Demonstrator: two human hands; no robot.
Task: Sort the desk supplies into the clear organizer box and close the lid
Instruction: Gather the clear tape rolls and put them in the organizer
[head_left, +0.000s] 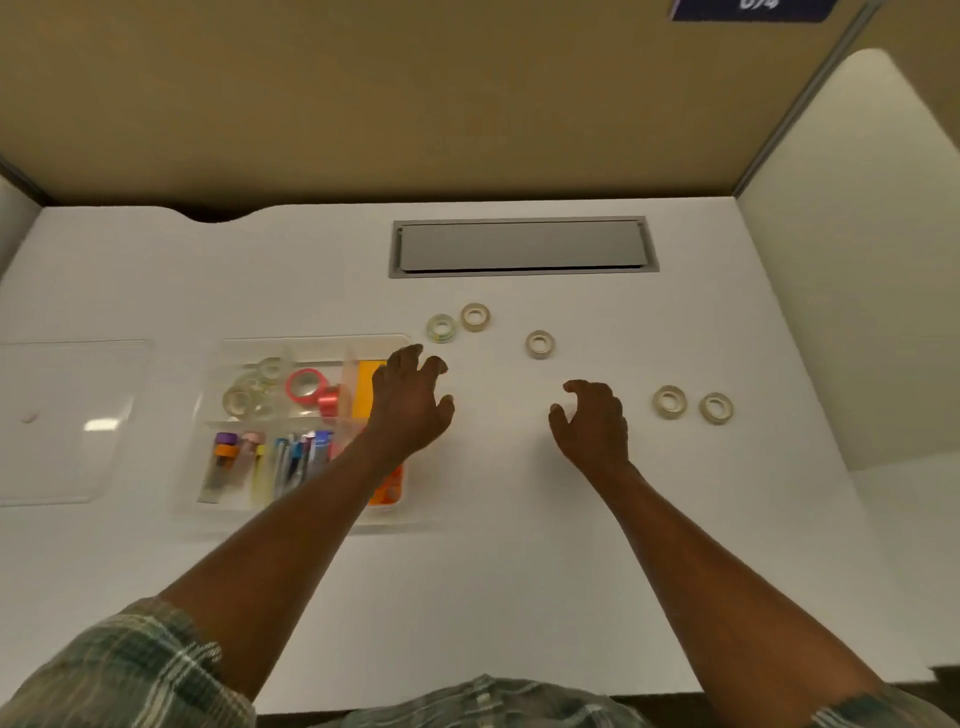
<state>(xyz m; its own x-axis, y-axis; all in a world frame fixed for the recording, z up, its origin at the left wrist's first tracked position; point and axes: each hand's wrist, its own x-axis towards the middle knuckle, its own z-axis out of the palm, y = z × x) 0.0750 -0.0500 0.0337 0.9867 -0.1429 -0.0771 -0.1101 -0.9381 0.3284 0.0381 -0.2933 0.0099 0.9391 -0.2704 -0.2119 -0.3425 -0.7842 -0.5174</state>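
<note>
A clear organizer box (306, 345) sits left of centre on the white desk, holding clear and pink tape rolls (304, 387), markers and pens (298, 460), and orange items. My left hand (410, 402) hovers over the box's right edge, fingers spread, holding nothing. My right hand (592, 421) hovers over bare desk, fingers curled apart and empty. Several small clear tape rolls lie loose on the desk: a pair (441, 328) just beyond my left hand, one (540, 344) beyond my right hand, and a pair (670, 401) to its right. The box's clear lid (67, 421) lies flat at the far left.
A grey metal cable hatch (522, 247) is set into the desk at the back. Tan partition walls enclose the desk behind and a white panel (862, 260) stands on the right. The desk's front edge runs near my body.
</note>
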